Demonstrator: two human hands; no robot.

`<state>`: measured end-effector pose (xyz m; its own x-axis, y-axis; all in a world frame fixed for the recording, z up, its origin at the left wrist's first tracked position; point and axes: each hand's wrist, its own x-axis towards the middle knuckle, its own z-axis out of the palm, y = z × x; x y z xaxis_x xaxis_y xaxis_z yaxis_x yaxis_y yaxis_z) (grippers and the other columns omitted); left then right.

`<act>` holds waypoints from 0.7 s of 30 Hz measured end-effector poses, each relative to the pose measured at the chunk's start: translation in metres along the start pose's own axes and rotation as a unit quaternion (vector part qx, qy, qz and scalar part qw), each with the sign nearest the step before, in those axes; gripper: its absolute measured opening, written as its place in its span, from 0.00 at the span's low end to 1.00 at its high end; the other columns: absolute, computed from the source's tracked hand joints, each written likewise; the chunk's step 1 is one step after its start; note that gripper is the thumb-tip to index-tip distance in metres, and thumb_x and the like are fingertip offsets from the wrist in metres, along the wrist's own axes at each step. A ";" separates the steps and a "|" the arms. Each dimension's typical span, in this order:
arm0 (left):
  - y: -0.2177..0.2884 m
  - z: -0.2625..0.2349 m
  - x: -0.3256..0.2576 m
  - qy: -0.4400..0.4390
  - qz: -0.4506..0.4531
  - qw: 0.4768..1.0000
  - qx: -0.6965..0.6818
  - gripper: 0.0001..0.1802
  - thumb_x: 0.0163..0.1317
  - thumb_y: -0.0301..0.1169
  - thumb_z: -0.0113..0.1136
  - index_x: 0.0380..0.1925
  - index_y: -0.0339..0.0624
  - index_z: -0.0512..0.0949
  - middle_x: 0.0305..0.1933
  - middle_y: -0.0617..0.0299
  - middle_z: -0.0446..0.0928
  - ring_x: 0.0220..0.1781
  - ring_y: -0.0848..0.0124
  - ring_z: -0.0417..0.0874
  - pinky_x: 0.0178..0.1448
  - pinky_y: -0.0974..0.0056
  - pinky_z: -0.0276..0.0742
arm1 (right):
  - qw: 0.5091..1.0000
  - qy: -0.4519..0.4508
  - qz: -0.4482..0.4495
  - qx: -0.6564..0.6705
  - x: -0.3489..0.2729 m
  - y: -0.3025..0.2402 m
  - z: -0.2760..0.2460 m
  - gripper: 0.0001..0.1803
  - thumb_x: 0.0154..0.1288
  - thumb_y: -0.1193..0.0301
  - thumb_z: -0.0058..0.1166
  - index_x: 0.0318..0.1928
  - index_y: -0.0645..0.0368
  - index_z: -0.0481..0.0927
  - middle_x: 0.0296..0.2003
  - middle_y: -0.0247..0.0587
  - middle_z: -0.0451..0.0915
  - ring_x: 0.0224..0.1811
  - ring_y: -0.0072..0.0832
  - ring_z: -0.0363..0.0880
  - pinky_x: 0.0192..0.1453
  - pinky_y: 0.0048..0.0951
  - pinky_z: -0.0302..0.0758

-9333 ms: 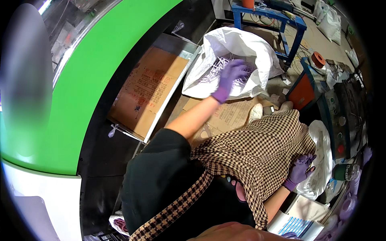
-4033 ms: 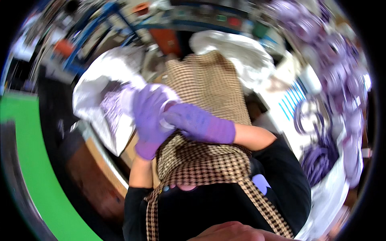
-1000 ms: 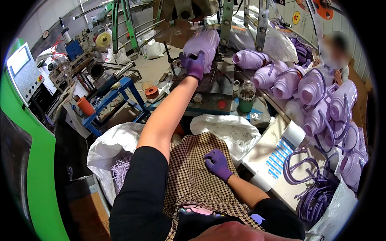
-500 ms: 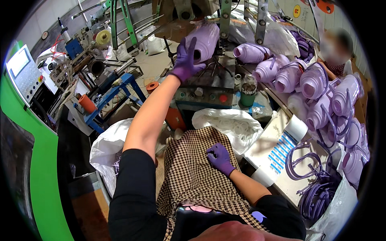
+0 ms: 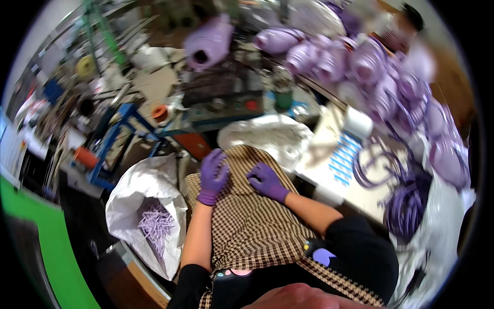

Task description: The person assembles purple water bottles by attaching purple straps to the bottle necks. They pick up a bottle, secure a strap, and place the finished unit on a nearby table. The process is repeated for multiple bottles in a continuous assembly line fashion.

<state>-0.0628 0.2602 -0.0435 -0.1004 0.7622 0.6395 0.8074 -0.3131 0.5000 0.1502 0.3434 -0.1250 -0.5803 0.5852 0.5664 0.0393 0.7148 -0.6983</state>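
Both my hands wear purple gloves and rest on a brown checked apron [image 5: 247,226] over my lap. My left hand [image 5: 212,175] lies flat near the apron's upper left edge, fingers loosely curled, holding nothing. My right hand [image 5: 266,181] sits just to its right, fingertips pressed on the cloth, also with nothing in it. A purple cone-shaped spool [image 5: 208,47] stands apart on the machine ahead, no hand on it. The picture is blurred by head motion.
A white sack [image 5: 139,190] with purple strips [image 5: 157,229] inside stands at my left. Another white bag [image 5: 267,136] lies ahead. Several purple spools [image 5: 360,62] and coiled purple cord [image 5: 406,206] fill the right. A blue frame [image 5: 116,141] and green panel [image 5: 56,247] are left.
My left hand has let go of the purple spool on the machine and dropped down onto the apron beside my right hand. My view has tilted and blurred.
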 end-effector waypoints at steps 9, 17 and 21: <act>-0.020 0.013 0.002 0.089 -0.068 0.981 -0.159 0.14 0.70 0.24 0.61 0.54 0.34 0.79 0.58 0.53 0.78 0.57 0.67 0.82 0.62 0.64 0.77 | 0.980 0.078 -0.119 -0.140 -0.023 -0.030 -0.096 0.21 0.56 0.71 0.64 0.53 0.47 0.83 0.40 0.37 0.80 0.44 0.36 0.80 0.51 0.40 0.75; -0.012 0.015 0.004 0.056 -0.033 0.992 -0.107 0.10 0.66 0.23 0.64 0.46 0.36 0.84 0.52 0.54 0.83 0.55 0.61 0.84 0.59 0.61 0.78 | 0.774 0.061 0.124 -0.618 -0.036 -0.018 -0.321 0.14 0.54 0.75 0.60 0.43 0.48 0.85 0.44 0.44 0.80 0.52 0.44 0.77 0.54 0.44 0.74; -0.020 0.024 0.005 0.067 -0.019 0.991 -0.114 0.09 0.63 0.23 0.66 0.43 0.36 0.84 0.47 0.53 0.84 0.51 0.60 0.85 0.58 0.60 0.79 | 0.797 -0.042 0.111 -0.593 -0.063 0.053 -0.375 0.10 0.49 0.72 0.61 0.35 0.49 0.87 0.44 0.45 0.79 0.53 0.47 0.77 0.57 0.44 0.74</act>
<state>-0.0653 0.2833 -0.0641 -0.2167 0.6991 0.6814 0.6514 -0.4163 0.6343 0.4935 0.4882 -0.0339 -0.5031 0.7553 0.4200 0.8598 0.4864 0.1553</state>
